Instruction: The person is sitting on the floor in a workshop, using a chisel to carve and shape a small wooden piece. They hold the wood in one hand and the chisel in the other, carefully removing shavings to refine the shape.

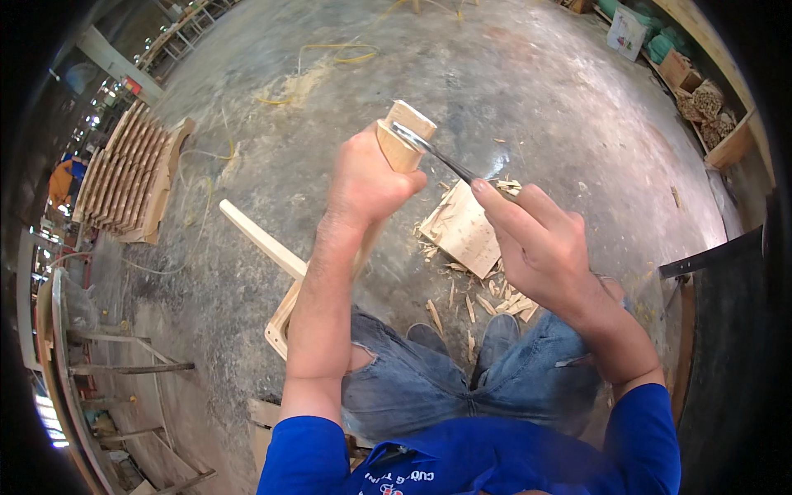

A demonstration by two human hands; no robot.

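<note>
My left hand (367, 177) is wrapped round the upper end of a pale wooden frame piece (410, 120), raised in front of me. Its lower length runs down behind my left forearm. Held in my right hand (540, 243) is a slim dark-handled tool (450, 162) with a shiny, rounded metal head. That head lies against the wood just above my left fingers; its exact kind is unclear. Left of my forearm, a pale wooden leg (262, 238) slants out from a wooden corner (280, 326); whether it joins the held piece is hidden.
Below my hands a wooden board (464, 227) lies on the concrete floor among splintered offcuts (503, 297). Stacked curved wooden parts (132, 177) stand at left, above a metal-legged rack (132, 367). Yellow hose (346, 58) trails across the far floor. Bundled sticks (708, 99) fill a crate at right.
</note>
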